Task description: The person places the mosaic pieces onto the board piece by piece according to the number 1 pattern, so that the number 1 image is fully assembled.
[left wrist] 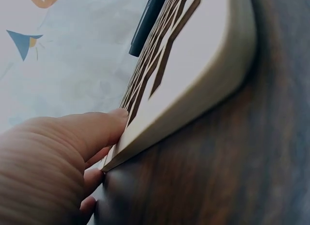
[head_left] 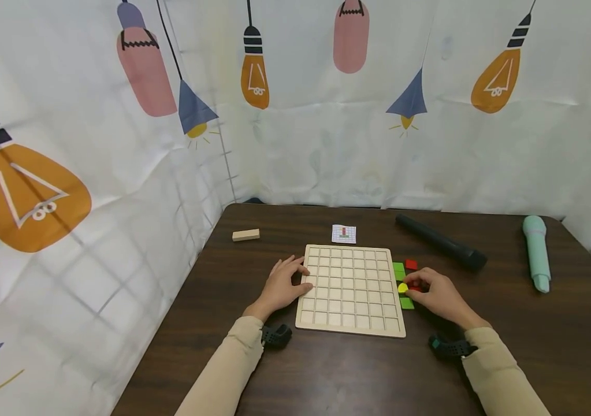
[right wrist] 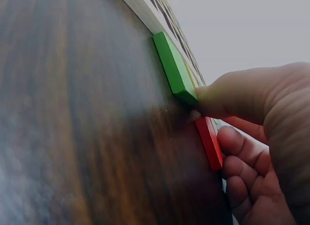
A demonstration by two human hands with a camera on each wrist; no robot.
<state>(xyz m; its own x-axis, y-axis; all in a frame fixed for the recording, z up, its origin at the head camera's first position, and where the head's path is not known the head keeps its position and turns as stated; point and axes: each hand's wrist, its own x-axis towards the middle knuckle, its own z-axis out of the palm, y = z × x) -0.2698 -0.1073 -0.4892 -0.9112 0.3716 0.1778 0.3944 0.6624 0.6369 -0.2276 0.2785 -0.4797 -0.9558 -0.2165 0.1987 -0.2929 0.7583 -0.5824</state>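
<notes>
A pale wooden grid board (head_left: 349, 289) lies on the dark table. My left hand (head_left: 282, 286) rests at its left edge, thumb and index fingertips touching the rim. In the left wrist view, the thumb of the left hand (left wrist: 63, 152) lies on the board's border. At the board's right edge, my right hand (head_left: 438, 294) pinches a yellow round piece (head_left: 402, 288) between thumb and index finger. Green square tiles (head_left: 399, 270) and red tiles (head_left: 411, 264) lie beside it. The right wrist view shows a green tile (right wrist: 173, 67) against the board and a red tile (right wrist: 209, 142) near the curled fingers.
Behind the board lies a small card (head_left: 344, 234) printed with a coloured grid pattern. A wooden block (head_left: 245, 235) sits at the back left. Towards the back right are a black cylindrical stick (head_left: 438, 240) and a mint-green microphone-shaped object (head_left: 536, 254). A patterned curtain (head_left: 326, 144) hangs behind the table.
</notes>
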